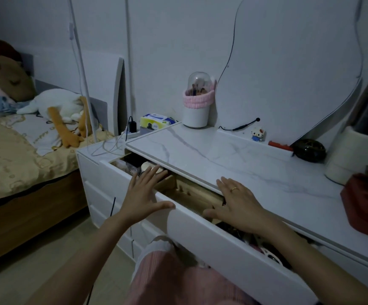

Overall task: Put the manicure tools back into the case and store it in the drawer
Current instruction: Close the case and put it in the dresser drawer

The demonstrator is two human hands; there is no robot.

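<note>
Our left hand [142, 194] lay flat with its fingers spread against the white front of the drawer [222, 245], near that front's left end, its grip wide open and holding nothing; we judged the palm was set there to push the drawer shut. The drawer stood partly open under the front edge of the marble-look surface [233, 155], so its clutter showed in the gap.

Our right hand [238, 205], a ring on one finger, reached over the top edge of the drawer front, fingers splayed, grip likewise open and empty. Both hands were spread along the front, probably to drive it in evenly.

We could not pick out the manicure case; we supposed it lay inside the drawer, hidden.

On the low side surface at the far left corner sat a tissue pack [155, 122]; its print was too small to read.
</note>
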